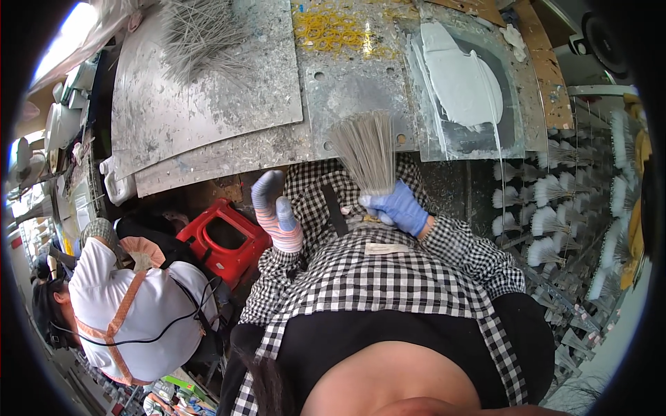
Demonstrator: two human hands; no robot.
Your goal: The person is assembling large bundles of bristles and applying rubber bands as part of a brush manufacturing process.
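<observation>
A fanned bundle of thin grey strands [366,149] stands upright over the table's near edge, its wide end up. My right hand [401,208], in a blue glove, is closed around its narrow lower end. My left hand [276,211], in a glove with a grey-blue top and pink and white stripes, is held up left of the bundle. It is empty, with the thumb apart from the fingers. Beyond the bundle lies a metal plate with corner holes [357,87]. Thick white paste [461,83] is spread on a dark panel to the right.
Loose grey strands [201,38] lie on a large metal sheet [229,111] at the far left. Yellow rubber bands [333,31] are scattered at the back. A red plastic stool [220,243] and a co-worker [146,312] are on the left. White-tipped bundles [555,215] hang in rows at right.
</observation>
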